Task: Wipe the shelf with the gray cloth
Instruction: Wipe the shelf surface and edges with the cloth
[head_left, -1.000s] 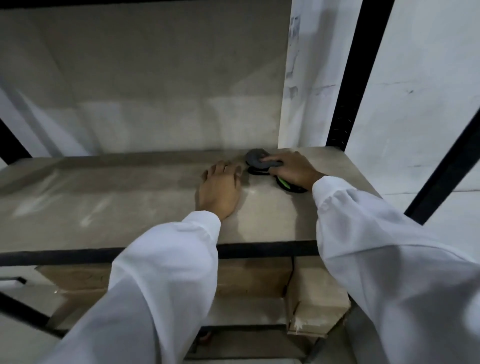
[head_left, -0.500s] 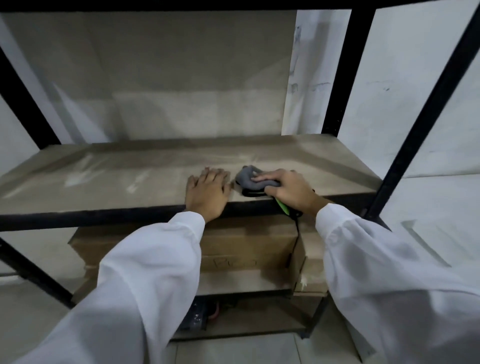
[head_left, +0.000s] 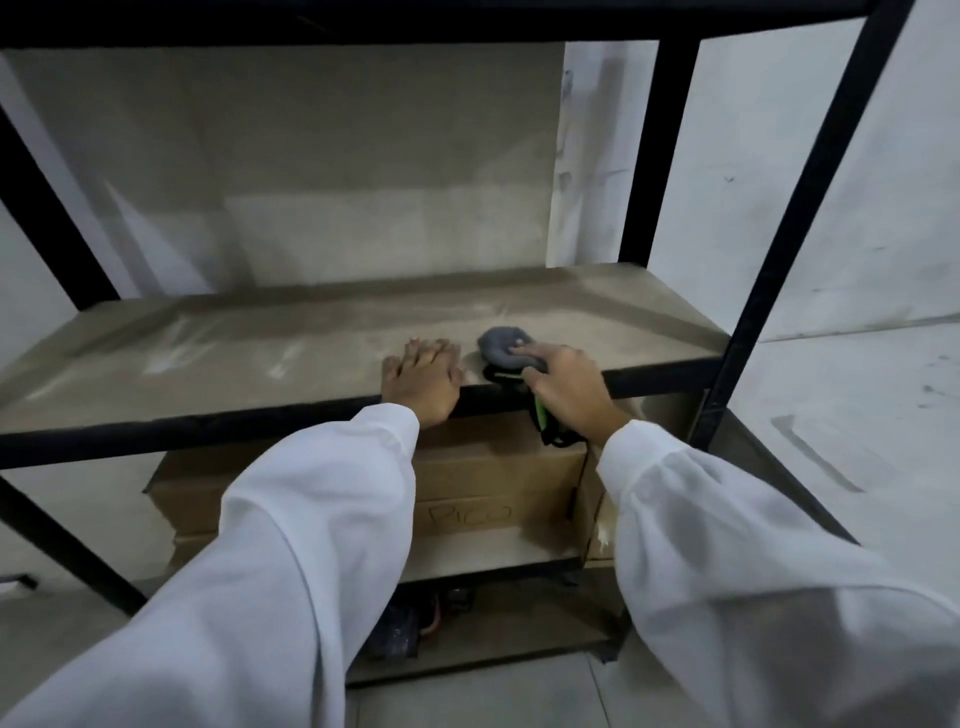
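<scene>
A dusty beige shelf board (head_left: 260, 358) in a black metal frame fills the middle of the head view. A bunched gray cloth (head_left: 500, 347) lies near the board's front edge, right of centre. My right hand (head_left: 563, 387) presses on the cloth with its fingers, and a black strap with a green band hangs under its wrist. My left hand (head_left: 423, 382) rests flat on the front edge, fingers together, just left of the cloth, holding nothing.
Black uprights (head_left: 800, 218) stand at the shelf's right corners. Cardboard boxes (head_left: 493, 493) sit on the lower shelf under the board. A pale wall runs behind and a white wall to the right. Streaks of dust mark the board's left part.
Both hands have slid from the back of the board toward its front edge, the right one dragging the cloth along. The view has pulled back and now shows more of the frame.
</scene>
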